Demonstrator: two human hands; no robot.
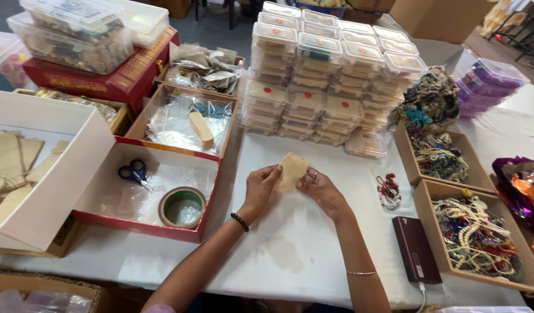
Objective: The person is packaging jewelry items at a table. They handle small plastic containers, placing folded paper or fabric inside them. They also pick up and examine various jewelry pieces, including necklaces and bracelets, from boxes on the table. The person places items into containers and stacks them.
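Two hands meet over the middle of the white-covered table in the head view, and between them they hold a small beige pouch just above the cloth. The left hand, with a dark bead bracelet at its wrist, grips the pouch's left edge with thumb and fingertips. The right hand, wearing a finger ring and a thin gold bangle further up the arm, pinches the pouch's right lower edge. The pouch is held upright and clear of the table.

Just beyond the hands, further away, stands a block of stacked clear plastic boxes. To the left lies a red-sided box lid holding blue-handled scissors and a roll of brown tape, the two apart from each other. Beyond it, another box holds clear plastic bags and a pale oval wooden piece. At the far left an open white box holds more beige pouches.

To the right of the hands a small red trinket lies on the cloth, and nearer the table's front edge lies a dark maroon power bank with a cable at its near end. Cardboard trays of beaded jewellery line the right side.
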